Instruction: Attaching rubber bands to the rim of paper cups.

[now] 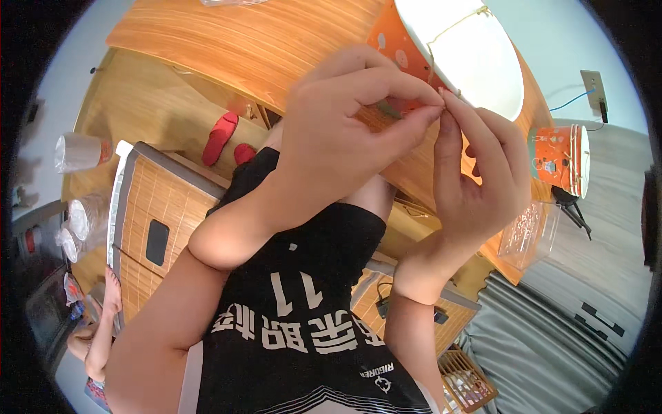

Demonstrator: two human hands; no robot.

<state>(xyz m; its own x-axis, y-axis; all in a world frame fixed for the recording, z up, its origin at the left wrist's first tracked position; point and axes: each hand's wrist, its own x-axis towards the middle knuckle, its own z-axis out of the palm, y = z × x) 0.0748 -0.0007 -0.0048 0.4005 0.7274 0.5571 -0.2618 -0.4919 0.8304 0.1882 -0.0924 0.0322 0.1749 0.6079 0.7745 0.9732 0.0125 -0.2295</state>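
Note:
A large orange paper bucket (403,45) with a white inside lies tipped on the wooden table, its mouth facing right. A thin tan cord (455,29) crosses its opening and hangs over the rim toward my fingers. My left hand (352,114) is closed in a pinch, thumb and forefinger tips together on the cord. Facing it, my right hand (486,162) pinches at the same spot, so the fingertips of both hands nearly touch just below the rim. The short bit of cord between the fingertips is mostly hidden.
Small stacked orange buckets (558,159) and a clear plastic box (527,234) are at the table's right end. Red slippers (221,138) lie on the floor beneath. Wrapped stacks (83,153) stand at left, near a mat-covered seat (179,196) bearing a phone (157,241). Another person's leg (103,331) shows lower left.

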